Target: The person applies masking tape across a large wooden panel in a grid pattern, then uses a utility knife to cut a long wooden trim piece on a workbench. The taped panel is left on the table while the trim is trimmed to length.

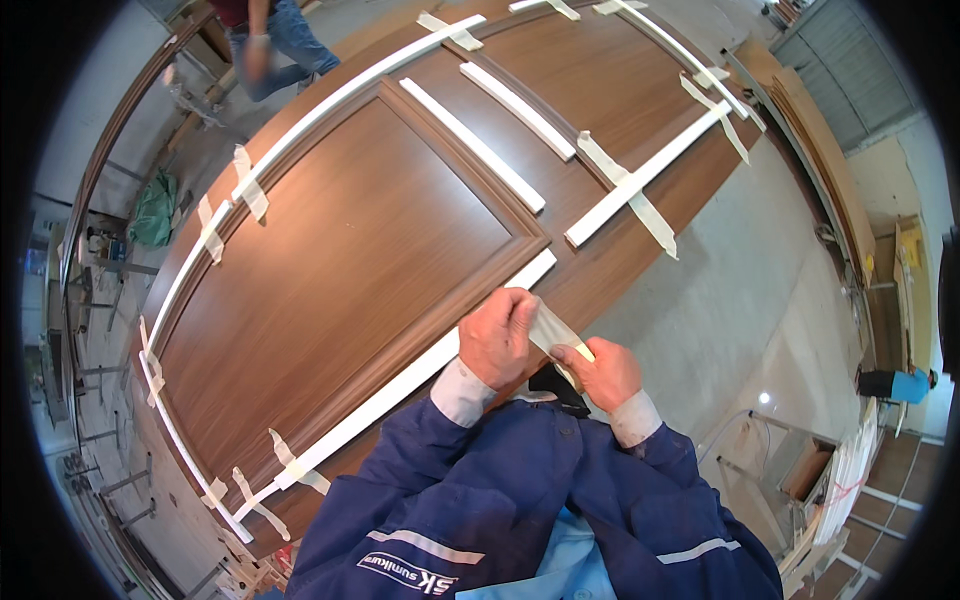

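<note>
A brown wooden door panel (pixel 330 250) with raised moulding lies flat before me. White strips run along its edges, held in places by pieces of masking tape such as the one at the near left (pixel 290 462). My left hand (pixel 497 338) is closed, pinching the end of a pale length of masking tape (pixel 553 332) above the near white strip (pixel 400 388). The tape stretches across to my right hand (pixel 608 373), whose fingers are closed around its other end. A yellowish edge shows at that thumb; the rest of what it grips is mostly hidden.
Two shorter white strips (pixel 475 145) (pixel 520 112) lie across the middle of the panel. A person in jeans (pixel 285 45) is beyond its far left edge. Boards (pixel 820 170) lean at the right; another person in blue (pixel 905 386) is farther off. A green bag (pixel 153 210) sits at left.
</note>
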A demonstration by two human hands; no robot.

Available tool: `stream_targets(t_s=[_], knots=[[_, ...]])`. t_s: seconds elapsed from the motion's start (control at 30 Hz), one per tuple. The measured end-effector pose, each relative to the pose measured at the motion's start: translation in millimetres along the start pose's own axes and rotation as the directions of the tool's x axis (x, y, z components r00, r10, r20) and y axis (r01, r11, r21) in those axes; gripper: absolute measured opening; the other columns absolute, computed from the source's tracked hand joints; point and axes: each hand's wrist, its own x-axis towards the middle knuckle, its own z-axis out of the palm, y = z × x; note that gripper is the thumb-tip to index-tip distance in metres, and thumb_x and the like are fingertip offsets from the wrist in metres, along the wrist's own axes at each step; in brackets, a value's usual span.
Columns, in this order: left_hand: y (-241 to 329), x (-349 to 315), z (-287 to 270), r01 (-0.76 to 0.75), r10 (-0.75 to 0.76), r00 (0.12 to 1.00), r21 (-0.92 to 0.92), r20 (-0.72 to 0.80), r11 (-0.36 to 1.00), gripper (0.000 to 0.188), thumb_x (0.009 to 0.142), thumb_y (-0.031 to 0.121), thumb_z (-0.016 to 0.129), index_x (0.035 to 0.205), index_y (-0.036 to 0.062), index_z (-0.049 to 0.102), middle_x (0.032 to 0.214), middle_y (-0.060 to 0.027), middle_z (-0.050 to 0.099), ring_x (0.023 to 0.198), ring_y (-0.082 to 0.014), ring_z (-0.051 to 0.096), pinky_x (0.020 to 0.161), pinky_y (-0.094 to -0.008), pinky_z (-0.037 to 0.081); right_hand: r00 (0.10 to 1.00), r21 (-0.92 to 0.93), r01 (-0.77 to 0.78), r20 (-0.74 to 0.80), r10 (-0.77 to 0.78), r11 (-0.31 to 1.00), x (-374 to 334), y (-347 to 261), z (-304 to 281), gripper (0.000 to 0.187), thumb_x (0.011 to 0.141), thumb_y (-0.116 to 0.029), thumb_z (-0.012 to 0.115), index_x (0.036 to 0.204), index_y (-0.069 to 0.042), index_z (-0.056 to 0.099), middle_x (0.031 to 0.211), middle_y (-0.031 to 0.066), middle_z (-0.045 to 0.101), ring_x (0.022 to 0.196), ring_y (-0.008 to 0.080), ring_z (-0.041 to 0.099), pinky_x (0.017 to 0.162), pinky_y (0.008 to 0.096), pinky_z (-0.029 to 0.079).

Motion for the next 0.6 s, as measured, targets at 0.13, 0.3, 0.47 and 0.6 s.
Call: stream_targets(t_s=[0.13,0.3,0.47,0.6], knots=[[-18,32,-9,-0.054,0.064,0.994,0.109,-0.087,0.993,0.021,0.105,0.027,0.064,0.103,0.0067,0.068,0.082,-0.0179,0.070,0.076,-0.0375,0.071,0.067,-0.0426,0.055,0.973,-0.047,0.201,-0.103,-0.205,0.978,-2,6,5,0.060,0.082,-0.063,0.080,0.093,-0.005,0.070,0.086,0.0175,0.074,0.078,0.0417,0.070,0.071,0.0487,0.053],[-65,79,-13,0.067,-0.061,0.998,0.198,-0.032,0.978,0.030,0.106,0.035,0.062,0.104,0.0057,0.067,0.087,-0.0199,0.072,0.081,-0.0416,0.070,0.071,-0.0473,0.054,0.974,-0.005,0.211,-0.088,-0.211,0.977,-1,8,7,0.068,0.081,-0.057,0.081,0.123,-0.007,0.062,0.094,0.0172,0.074,0.089,0.0422,0.072,0.079,0.0500,0.056],[-91,115,-12,0.200,-0.202,0.979,0.391,-0.035,0.899,0.035,0.106,0.042,0.059,0.107,0.0091,0.069,0.095,-0.0192,0.074,0.091,-0.0408,0.071,0.082,-0.0503,0.054,0.937,-0.012,0.311,-0.167,-0.308,0.950,12,-2,10,0.069,0.082,-0.042,0.081,0.136,-0.009,0.052,0.102,0.0187,0.074,0.092,0.0419,0.072,0.079,0.0506,0.057],[-102,129,-16,0.171,-0.254,0.964,0.536,0.084,0.827,0.036,0.104,0.044,0.061,0.115,0.0109,0.069,0.098,-0.0175,0.075,0.097,-0.0385,0.071,0.086,-0.0472,0.054,0.910,-0.005,0.377,-0.183,-0.371,0.926,28,-10,12,0.067,0.082,-0.036,0.081,0.135,-0.008,0.053,0.106,0.0195,0.074,0.094,0.0417,0.072,0.078,0.0504,0.056]])
